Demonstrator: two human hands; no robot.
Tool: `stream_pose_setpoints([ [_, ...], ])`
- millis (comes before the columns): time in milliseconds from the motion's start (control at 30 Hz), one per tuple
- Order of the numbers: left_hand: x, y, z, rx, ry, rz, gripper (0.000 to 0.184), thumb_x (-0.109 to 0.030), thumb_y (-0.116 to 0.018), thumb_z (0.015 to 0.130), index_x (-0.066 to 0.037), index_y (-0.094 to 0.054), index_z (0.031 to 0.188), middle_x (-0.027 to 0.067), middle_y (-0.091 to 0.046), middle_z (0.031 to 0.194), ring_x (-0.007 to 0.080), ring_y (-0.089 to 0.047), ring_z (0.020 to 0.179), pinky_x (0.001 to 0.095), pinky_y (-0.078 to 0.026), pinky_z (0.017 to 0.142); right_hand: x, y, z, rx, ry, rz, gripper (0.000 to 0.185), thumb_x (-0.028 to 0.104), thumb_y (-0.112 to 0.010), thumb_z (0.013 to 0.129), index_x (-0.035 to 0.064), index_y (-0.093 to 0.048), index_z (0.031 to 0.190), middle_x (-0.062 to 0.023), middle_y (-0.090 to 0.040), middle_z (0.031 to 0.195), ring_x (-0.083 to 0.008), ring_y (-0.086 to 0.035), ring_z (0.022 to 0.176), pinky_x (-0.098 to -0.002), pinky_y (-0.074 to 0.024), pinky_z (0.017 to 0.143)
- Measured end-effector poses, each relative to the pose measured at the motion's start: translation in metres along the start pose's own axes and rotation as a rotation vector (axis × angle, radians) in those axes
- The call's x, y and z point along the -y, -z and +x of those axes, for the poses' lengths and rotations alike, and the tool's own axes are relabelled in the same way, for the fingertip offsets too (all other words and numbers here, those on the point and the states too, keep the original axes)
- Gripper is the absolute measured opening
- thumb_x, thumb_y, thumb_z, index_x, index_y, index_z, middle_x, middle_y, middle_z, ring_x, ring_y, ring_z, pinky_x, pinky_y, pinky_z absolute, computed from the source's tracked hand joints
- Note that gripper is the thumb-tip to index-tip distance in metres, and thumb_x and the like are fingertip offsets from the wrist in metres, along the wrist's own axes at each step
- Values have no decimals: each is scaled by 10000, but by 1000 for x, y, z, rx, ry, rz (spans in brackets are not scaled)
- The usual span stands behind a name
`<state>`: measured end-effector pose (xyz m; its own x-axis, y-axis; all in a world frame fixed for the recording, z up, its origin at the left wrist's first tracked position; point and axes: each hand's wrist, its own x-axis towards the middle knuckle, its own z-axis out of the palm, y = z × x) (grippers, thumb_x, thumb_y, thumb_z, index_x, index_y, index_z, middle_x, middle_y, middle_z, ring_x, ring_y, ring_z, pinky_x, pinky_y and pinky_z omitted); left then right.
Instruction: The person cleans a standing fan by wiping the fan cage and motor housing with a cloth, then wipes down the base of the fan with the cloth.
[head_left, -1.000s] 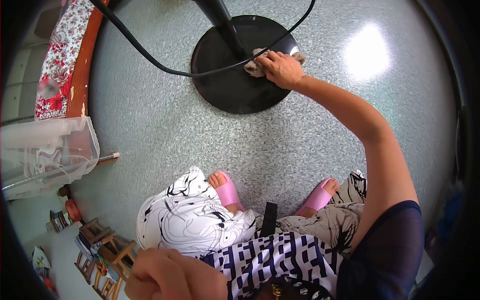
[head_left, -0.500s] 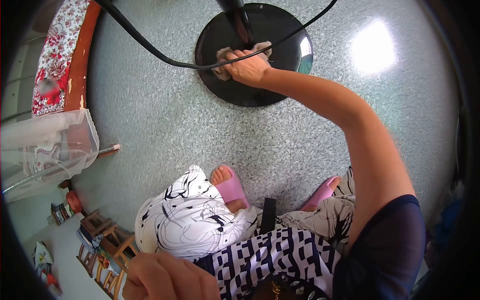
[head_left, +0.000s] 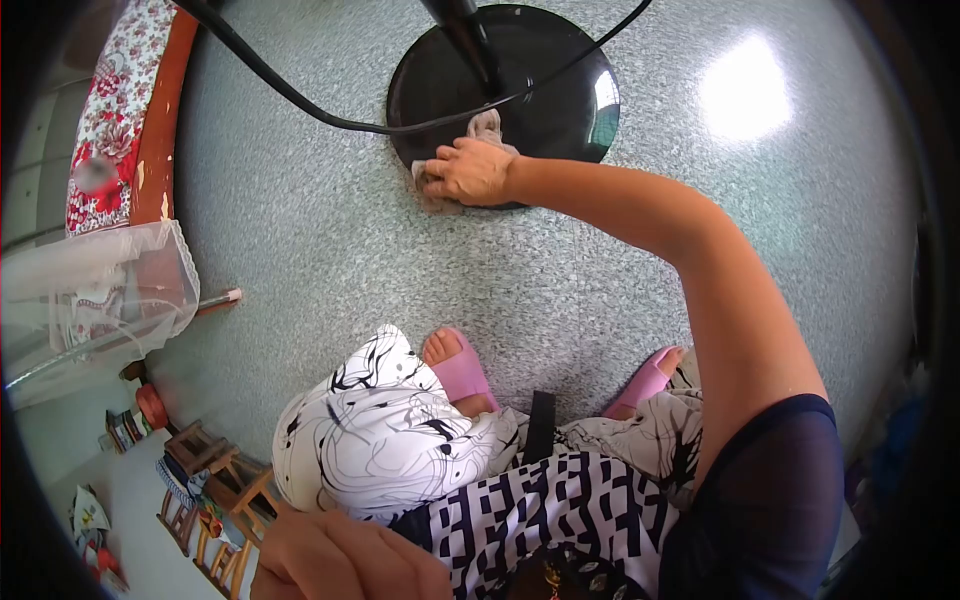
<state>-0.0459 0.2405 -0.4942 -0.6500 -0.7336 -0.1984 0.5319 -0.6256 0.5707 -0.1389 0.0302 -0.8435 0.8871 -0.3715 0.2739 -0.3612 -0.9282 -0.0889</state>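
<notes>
My right hand (head_left: 472, 172) presses a crumpled beige cloth (head_left: 486, 126) against the front edge of a round, glossy black base (head_left: 560, 95). Part of the cloth pokes out past the edge, over the floor. A black pole (head_left: 465, 40) rises from the base and leaves the top of the view. In front of it hangs a black cable (head_left: 345, 124), crossing above my right hand. Low in the view, close to the camera, my left hand (head_left: 350, 560) is closed with curled fingers; its palm side is hidden.
Speckled grey floor (head_left: 300, 230) surrounds the base. My feet in pink slippers (head_left: 462, 372) are near the base. At left are a bed frame (head_left: 158, 130) with floral fabric and a sheer white net (head_left: 130, 280). Wooden chairs (head_left: 235, 480) stand at lower left.
My right hand has slid the cloth toward me, from beside the pole to the base's front edge. The left hand stays nearly where it was.
</notes>
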Motion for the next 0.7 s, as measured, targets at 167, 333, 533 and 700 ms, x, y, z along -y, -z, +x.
stream_pose_setpoints([
  [167,0,-11,3,0,74,1,22,-90,-639,886,-71,-646,878,97,-663,803,184,-615,685,258,-479,600,9,13,-38,14,16,51,248,245,-559,841,239,-627,1080,-37,-558,1117,-225,-549,1018,-365,-464,804],
  [333,6,-13,9,47,65,10,33,-100,-654,879,-71,-645,890,93,-661,809,173,-612,689,247,-483,605,-8,38,-91,46,-22,151,362,222,-641,745,248,-599,1104,-81,-541,1124,-261,-552,1027,-402,-475,852],
  [533,11,-19,13,53,63,-7,36,-96,-656,877,-71,-643,899,91,-660,812,168,-611,688,240,-484,604,-39,79,-156,221,-112,130,375,279,-706,723,246,-617,1086,-73,-552,1090,-262,-571,1012,-393,-505,802],
  [700,11,-21,13,54,57,-22,40,-94,-658,876,-71,-642,905,90,-659,814,165,-611,688,236,-484,603,-82,96,-185,119,-304,-98,291,196,-676,739,197,-639,1027,-53,-588,1022,-259,-596,978,-396,-509,807],
])
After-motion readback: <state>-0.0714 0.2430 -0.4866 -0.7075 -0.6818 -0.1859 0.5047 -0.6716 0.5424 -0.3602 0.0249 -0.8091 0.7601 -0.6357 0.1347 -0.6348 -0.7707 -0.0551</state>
